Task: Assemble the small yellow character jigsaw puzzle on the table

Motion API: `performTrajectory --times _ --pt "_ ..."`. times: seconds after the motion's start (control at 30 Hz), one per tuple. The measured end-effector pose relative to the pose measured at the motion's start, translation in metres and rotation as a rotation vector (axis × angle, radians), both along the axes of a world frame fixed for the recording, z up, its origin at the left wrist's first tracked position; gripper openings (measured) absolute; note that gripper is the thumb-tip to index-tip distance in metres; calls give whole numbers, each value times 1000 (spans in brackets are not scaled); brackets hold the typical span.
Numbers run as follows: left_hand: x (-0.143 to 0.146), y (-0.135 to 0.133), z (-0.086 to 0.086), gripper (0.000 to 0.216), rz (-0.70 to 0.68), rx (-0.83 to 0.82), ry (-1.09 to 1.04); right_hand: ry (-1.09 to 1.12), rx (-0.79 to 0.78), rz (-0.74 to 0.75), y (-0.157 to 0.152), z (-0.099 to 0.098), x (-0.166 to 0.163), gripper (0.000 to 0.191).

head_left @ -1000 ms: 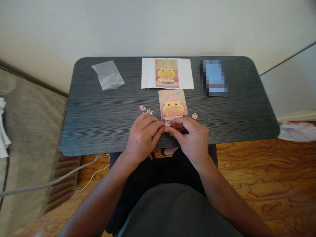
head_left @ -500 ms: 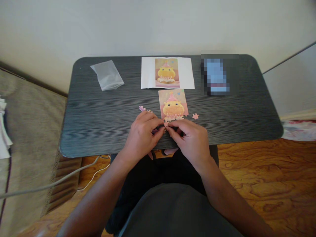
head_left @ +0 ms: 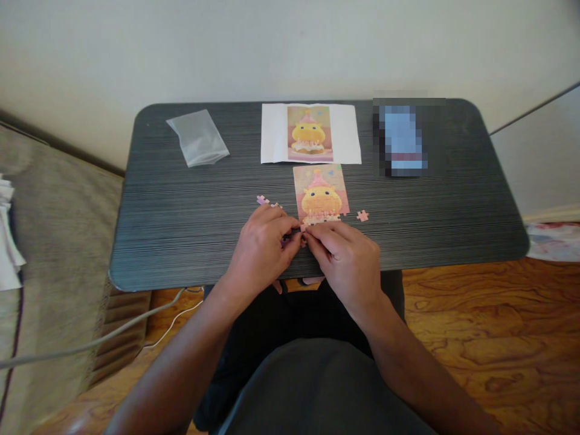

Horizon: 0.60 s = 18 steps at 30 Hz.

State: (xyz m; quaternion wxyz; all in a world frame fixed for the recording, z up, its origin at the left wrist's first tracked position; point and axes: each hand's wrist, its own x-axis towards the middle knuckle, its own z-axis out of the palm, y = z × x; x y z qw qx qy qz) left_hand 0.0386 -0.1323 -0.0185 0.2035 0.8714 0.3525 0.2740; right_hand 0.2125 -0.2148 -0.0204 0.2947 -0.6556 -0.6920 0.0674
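Observation:
A partly joined jigsaw puzzle (head_left: 321, 196) of a yellow animal in a pink party hat lies flat, its lower edge uneven. At its lower left corner, a small pink puzzle piece (head_left: 303, 228) is pinched between the fingertips of both hands. My left hand (head_left: 267, 241) comes from the left with thumb and forefinger closed at the piece. From the right, my right hand (head_left: 351, 257) closes on it too and covers part of the puzzle's lower edge. Loose pieces, one purplish (head_left: 262, 200), lie beside and partly under my left hand. Another pink piece (head_left: 362, 215) rests right of the puzzle.
Behind the puzzle lies a white sheet (head_left: 347, 136) printed with the same picture. A clear plastic bag (head_left: 199, 139) is at the back left of the dark table (head_left: 172, 223). A blurred-out phone-like object (head_left: 401, 139) sits at the back right.
The pink piece now sits closer against the puzzle's lower left corner. My right hand has shifted slightly left relative to the puzzle. The view has moved a little.

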Motion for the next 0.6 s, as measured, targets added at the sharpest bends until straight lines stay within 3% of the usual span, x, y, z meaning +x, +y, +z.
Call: performTrajectory --times 0.4,0.6 --pt "0 0 2 11 2 -8 2 19 22 14 0 -8 2 18" --pt "-1 -4 1 12 -10 30 -22 78 42 61 0 -3 4 17"
